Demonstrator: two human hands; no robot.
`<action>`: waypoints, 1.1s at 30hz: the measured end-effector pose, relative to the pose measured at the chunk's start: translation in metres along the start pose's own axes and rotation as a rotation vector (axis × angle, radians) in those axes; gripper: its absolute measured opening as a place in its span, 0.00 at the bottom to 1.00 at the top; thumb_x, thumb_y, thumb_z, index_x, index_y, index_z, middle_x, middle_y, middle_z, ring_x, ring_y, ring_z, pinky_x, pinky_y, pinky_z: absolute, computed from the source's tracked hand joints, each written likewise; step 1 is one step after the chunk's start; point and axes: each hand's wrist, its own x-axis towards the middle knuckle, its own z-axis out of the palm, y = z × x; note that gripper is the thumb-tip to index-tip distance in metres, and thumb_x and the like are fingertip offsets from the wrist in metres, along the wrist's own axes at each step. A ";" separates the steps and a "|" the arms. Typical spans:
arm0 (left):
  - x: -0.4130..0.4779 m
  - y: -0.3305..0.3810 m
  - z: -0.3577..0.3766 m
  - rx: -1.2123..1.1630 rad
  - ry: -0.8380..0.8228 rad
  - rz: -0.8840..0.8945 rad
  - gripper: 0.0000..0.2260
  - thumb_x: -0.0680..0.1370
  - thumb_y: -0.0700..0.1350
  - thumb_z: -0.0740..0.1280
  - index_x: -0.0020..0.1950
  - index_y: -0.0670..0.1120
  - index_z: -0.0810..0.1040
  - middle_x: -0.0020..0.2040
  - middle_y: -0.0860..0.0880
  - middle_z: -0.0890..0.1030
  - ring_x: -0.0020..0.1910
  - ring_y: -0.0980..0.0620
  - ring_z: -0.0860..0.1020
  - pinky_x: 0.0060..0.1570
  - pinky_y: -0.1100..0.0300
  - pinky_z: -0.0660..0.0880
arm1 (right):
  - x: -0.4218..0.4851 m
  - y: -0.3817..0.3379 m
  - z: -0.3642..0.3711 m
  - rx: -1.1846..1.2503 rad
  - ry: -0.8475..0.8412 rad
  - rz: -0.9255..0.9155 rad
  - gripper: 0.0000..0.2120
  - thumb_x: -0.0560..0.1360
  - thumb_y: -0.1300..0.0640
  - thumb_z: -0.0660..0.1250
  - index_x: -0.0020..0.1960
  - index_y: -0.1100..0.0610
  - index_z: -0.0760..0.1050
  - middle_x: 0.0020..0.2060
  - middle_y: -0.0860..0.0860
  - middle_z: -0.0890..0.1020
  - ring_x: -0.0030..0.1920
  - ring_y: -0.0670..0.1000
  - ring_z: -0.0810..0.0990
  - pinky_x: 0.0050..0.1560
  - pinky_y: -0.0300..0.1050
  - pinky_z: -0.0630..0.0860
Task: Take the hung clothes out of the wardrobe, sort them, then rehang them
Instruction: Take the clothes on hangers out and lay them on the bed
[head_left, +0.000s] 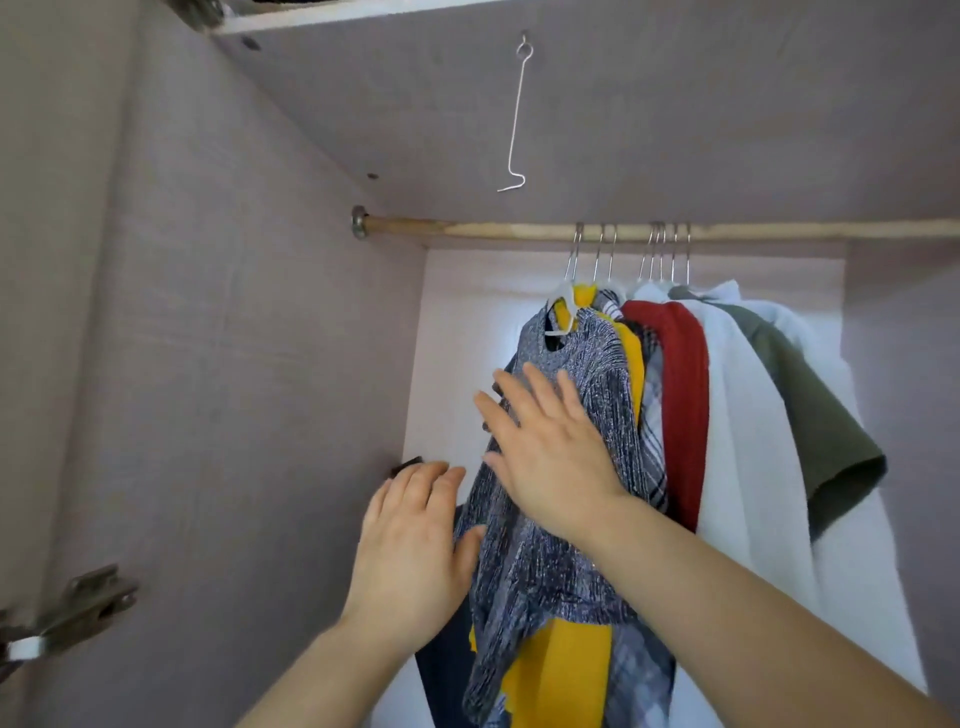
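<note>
Clothes (675, 389) hang bunched toward the 3 o'clock end of the rod (493, 230), grey top (597, 343) frontmost. Right hand (550, 452) lies flat and open on the top; left hand (410, 540), at its 7 o'clock, is open too, thumb at the fabric edge. Risk: neither hand grips a hanger (565, 290), so tugging cloth may slip the top off or snag neighbouring hooks.

Two hands (550, 447), one rod (519, 229), one wire hook (515, 119), about seven hangers (572, 260).
</note>
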 end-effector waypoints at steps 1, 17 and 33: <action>0.007 0.000 0.009 -0.026 -0.007 -0.009 0.23 0.65 0.47 0.76 0.57 0.40 0.78 0.54 0.44 0.80 0.54 0.42 0.78 0.56 0.46 0.74 | 0.006 0.011 0.002 -0.046 0.005 0.013 0.28 0.80 0.44 0.51 0.76 0.52 0.48 0.76 0.54 0.49 0.75 0.58 0.43 0.71 0.58 0.36; 0.128 -0.013 0.119 -0.360 0.023 0.091 0.25 0.77 0.57 0.59 0.72 0.50 0.62 0.71 0.53 0.64 0.71 0.53 0.59 0.71 0.58 0.52 | 0.003 0.155 0.047 -0.237 0.039 0.453 0.29 0.75 0.41 0.48 0.72 0.53 0.62 0.70 0.58 0.67 0.69 0.59 0.68 0.67 0.56 0.62; 0.253 -0.023 0.120 -0.454 0.166 0.173 0.25 0.79 0.52 0.57 0.74 0.47 0.57 0.73 0.49 0.61 0.72 0.51 0.58 0.71 0.53 0.53 | 0.110 0.164 0.051 -0.269 0.227 0.401 0.14 0.77 0.48 0.59 0.61 0.51 0.74 0.55 0.50 0.78 0.55 0.55 0.71 0.48 0.47 0.66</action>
